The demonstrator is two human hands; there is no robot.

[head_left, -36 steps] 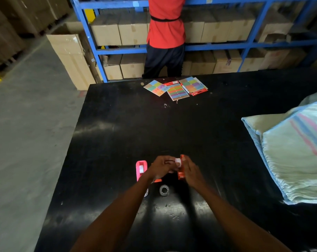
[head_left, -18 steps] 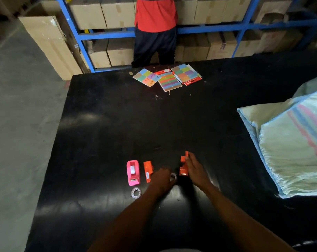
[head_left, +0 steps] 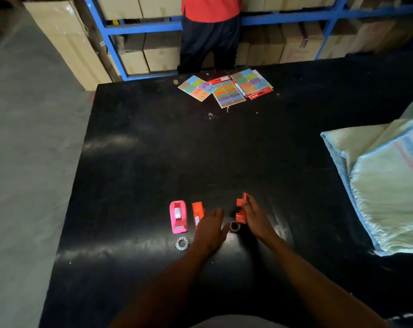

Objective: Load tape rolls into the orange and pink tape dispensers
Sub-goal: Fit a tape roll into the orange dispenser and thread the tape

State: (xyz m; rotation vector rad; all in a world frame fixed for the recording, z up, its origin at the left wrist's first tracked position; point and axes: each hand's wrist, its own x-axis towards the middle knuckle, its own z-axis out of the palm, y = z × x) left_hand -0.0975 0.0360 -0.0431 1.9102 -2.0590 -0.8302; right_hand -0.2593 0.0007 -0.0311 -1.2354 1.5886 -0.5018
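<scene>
Black table [head_left: 153, 162], person working at its near edge. Right hand [head_left: 256, 218] is closed around an orange dispenser piece [head_left: 240, 208], fingers wrapped over its right side, piece held upright just off or on the tabletop — can't tell which. Left hand [head_left: 209, 229] lies palm-down, fingers loosely spread, nothing clearly in its grasp; its thumb side sits right beside a tape roll [head_left: 234, 226] that lies flat between the two hands, just near of the held orange piece. Can't tell whether the left thumb actually touches that roll.

A second orange dispenser part [head_left: 197, 213] lies on the table just left of the left hand, its near end partly hidden by the fingers. Left of that, apart from both hands, the pink dispenser [head_left: 177, 216] sits lengthwise with something white seated in its well. A second tape roll [head_left: 182, 244] lies flat just near of the pink dispenser, untouched.

Far side of the table: a fan of coloured sticker sheets [head_left: 226, 89]. Right edge — a pale woven sack [head_left: 385, 185] draped over the table. Behind the far edge, another person in a red top [head_left: 210, 8] stands at blue shelving [head_left: 141, 28] stacked with cardboard boxes [head_left: 161, 58].
</scene>
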